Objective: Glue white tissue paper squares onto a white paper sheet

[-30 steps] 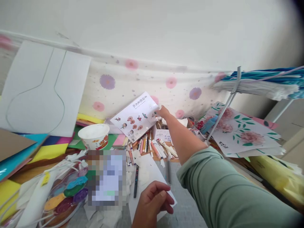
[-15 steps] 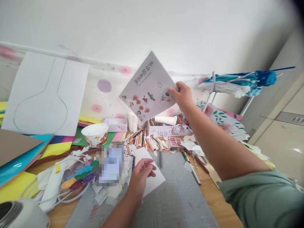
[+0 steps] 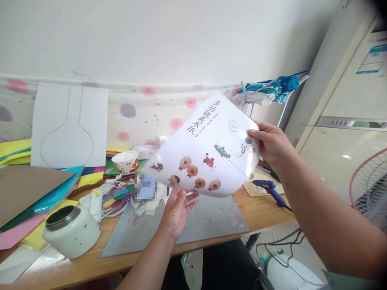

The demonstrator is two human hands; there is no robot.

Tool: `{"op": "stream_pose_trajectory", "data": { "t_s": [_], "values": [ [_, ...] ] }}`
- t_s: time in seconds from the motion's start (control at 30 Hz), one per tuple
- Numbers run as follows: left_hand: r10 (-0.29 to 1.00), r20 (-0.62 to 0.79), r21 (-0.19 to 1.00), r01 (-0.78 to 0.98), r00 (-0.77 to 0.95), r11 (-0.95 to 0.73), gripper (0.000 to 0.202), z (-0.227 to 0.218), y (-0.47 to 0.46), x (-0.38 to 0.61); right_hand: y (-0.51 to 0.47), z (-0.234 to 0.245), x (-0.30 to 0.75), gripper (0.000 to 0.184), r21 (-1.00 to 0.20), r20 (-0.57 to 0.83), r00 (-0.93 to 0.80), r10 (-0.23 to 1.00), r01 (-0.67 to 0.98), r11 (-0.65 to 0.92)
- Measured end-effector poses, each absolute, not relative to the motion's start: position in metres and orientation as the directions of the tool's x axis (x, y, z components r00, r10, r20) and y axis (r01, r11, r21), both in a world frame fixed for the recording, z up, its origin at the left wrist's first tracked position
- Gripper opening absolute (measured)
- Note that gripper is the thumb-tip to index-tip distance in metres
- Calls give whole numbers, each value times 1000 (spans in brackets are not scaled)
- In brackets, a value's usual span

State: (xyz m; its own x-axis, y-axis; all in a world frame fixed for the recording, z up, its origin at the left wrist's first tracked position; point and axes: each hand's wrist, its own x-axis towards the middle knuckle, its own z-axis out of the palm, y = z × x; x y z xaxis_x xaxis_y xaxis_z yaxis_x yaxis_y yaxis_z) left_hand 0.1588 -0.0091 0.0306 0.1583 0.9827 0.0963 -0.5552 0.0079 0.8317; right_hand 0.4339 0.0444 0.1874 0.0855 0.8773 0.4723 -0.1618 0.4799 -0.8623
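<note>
My right hand (image 3: 270, 141) grips the right corner of a white pack of art paper (image 3: 208, 153), thumb on the front and fingers behind. The pack has Chinese lettering, balloons, a bird and a plane printed on it, under a shiny clear wrap. It is tilted over the table, its lower edge bowed. My left hand (image 3: 178, 209) is open at this lower edge, palm up and fingers apart, seeming to touch it from below. Beneath lies a grey cutting mat (image 3: 208, 219). Much of the table's back part is hidden by the pack.
At left stand an open pale jar (image 3: 72, 231), coloured sheets (image 3: 30, 193) and a paper bowl (image 3: 125, 162). A card with a drawn bottle outline (image 3: 69, 125) leans on the wall. A blue glue gun (image 3: 269, 189) lies right, near a fan (image 3: 370, 185).
The pack has come lower and closer, toward my left hand. My left hand has left the white sheet on the mat and turned palm up. The view has swung right and down.
</note>
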Motion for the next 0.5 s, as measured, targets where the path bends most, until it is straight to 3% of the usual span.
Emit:
{"op": "stream_pose_trajectory", "data": {
  "t_s": [0.1, 0.23, 0.33, 0.5],
  "values": [
    [967, 57, 851, -519, 247, 83, 49, 27, -24, 156, 48, 177, 440, 28, -926, 370, 25, 929, -68, 371],
    [966, -13, 862, -487, 257, 142, 60, 22, -42, 159, 62, 166, 445, 28, -943, 331, 61, 942, 50, 328],
    [983, -114, 859, -483, 145, 170, 66, 19, -51, 167, 73, 152, 445, 32, -937, 344, 162, 925, 129, 326],
    [982, -158, 825, -561, -99, 76, 71, 14, -49, 173, 51, 102, 417, 59, -932, 362, 397, 843, 129, 339]
  ]
}}
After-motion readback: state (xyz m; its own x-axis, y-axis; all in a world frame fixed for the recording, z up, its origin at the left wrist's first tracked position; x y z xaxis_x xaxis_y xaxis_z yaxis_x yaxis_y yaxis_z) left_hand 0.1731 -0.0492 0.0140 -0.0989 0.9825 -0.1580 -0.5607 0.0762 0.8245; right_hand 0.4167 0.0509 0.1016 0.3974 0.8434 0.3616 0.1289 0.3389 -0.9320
